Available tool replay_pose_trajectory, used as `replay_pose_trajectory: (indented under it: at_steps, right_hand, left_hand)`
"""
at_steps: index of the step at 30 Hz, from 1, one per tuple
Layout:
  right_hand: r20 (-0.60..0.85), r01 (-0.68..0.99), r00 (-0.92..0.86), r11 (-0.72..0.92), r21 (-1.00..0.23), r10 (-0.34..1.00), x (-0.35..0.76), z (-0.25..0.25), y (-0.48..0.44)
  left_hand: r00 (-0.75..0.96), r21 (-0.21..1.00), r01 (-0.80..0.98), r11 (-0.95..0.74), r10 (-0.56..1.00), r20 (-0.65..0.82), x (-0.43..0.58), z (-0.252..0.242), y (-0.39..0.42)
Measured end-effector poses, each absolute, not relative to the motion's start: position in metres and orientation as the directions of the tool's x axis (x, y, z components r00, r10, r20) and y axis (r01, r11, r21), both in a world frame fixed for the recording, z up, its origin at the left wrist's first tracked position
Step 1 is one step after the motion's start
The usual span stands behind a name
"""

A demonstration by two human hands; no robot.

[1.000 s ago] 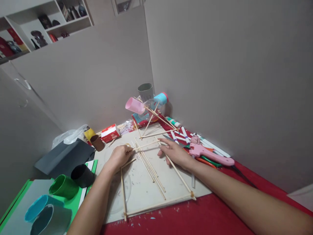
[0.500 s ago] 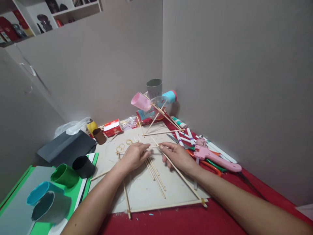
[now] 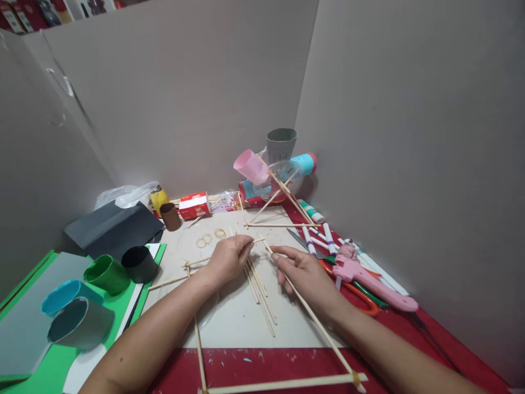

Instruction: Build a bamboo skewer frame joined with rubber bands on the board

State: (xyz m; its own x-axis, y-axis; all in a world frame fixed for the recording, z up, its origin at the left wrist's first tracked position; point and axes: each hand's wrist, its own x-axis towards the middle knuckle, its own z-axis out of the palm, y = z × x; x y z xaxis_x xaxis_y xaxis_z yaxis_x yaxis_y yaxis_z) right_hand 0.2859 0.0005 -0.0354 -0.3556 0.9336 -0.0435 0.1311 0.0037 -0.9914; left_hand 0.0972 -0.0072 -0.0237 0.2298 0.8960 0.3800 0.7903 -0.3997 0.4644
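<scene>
My left hand pinches a thin wooden stick, whose tip pokes out past the fingertips. In my right hand is a longer wooden stick, gripped near its far end. A rubber band binds its near end to a crosswise stick. These sticks belong to a four-sided frame, tilted up toward me; the far right ends are apart. Between my hands several loose sticks lie on a pale board. Rubber bands rest beyond my left hand.
A pink glue gun, orange-handled scissors and markers lie right. Behind stands a stick structure with a pink cup. Coloured paper cups sit on the left. Walls close off the back and right.
The frame has shifted toward me and its near side sits lower in view. The left hand's stick has come away from the right hand's stick. The camera view has turned slightly.
</scene>
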Motion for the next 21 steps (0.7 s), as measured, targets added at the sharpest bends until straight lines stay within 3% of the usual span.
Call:
replay_pose_trajectory:
  at_steps: [12, 17, 21]
  right_hand:
    - [-0.021, 0.109, -0.404, 0.025, -0.994, 0.915, 0.285, -0.045, 0.000]
    - [-0.040, 0.108, -0.371, 0.000, -0.994, 0.928, 0.287, -0.050, -0.002]
    - [-0.022, 0.072, -0.339, 0.003, -0.997, 0.940, 0.286, -0.048, -0.004]
  left_hand:
    - [0.264, 0.494, 0.734, -0.466, 0.866, 0.425, 0.099, -0.031, -0.006]
    - [0.298, 0.456, 0.754, -0.472, 0.865, 0.403, 0.102, -0.026, -0.009]
    - [0.281, 0.500, 0.719, -0.483, 0.860, 0.426, 0.101, -0.021, -0.008]
